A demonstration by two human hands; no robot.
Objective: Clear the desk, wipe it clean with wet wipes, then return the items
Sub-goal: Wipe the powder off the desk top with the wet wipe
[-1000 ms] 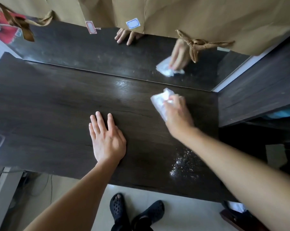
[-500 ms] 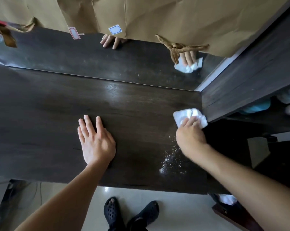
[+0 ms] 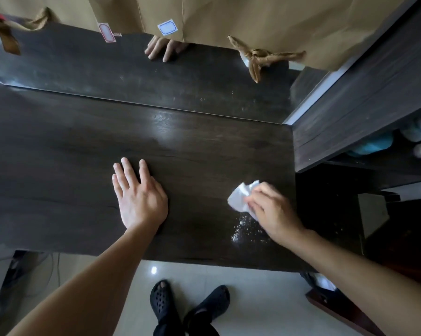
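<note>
The dark wooden desk (image 3: 59,166) fills the middle of the view with nothing standing on it. My left hand (image 3: 139,197) lies flat on the desktop, fingers spread, holding nothing. My right hand (image 3: 272,209) presses a crumpled white wet wipe (image 3: 239,197) onto the desk near its right end. Just below the wipe sits a patch of white specks (image 3: 245,230) on the wood. A wet sheen (image 3: 166,127) shows further back on the surface.
A mirror (image 3: 132,76) runs along the desk's back edge, partly covered by brown paper (image 3: 253,18) tied with ribbon. A dark shelf unit (image 3: 364,93) rises at the right, with blue and white items (image 3: 374,144) inside. Tiled floor and my feet in black clogs (image 3: 190,309) lie below.
My right hand has swept the wipe from the desk's back right, past the right edge, toward me and slightly left, down to the speckled patch. My left hand stays flat in place.
</note>
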